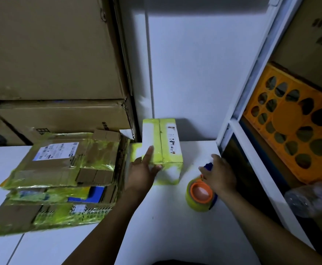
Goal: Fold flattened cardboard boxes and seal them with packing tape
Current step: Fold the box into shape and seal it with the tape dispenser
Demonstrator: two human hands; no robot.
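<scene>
Item 1. Folded box [167, 142]: small, wrapped in yellow tape with white patches, a printed label on its top face; stood on the white table [165, 226] near the back, close to the white wall panel [194, 73].

Item 2. Left hand [142, 169]: lay on the box's near-left corner, fingers straight along the top, thumb against the front edge.

Item 3. Tape dispenser [199, 192]: orange core, yellowish roll, blue handle; stood on the table just right of the box, apart from it.

Item 4. Right hand [220, 174]: gripped the dispenser's blue handle, fingers curled over it.

Item 5. Stack of flattened boxes [60, 169]: brown cardboard with yellow tape and a white shipping label on top; lay on the table's left side, just beside the box.

Item 6. Large brown cartons [51, 54]: stacked behind the flattened pile.

Item 7. Orange crate [294, 121]: perforated side, set in the shelf unit at right.

Item 8. Clear plastic bottle [313, 197]: blurred, lower right
</scene>
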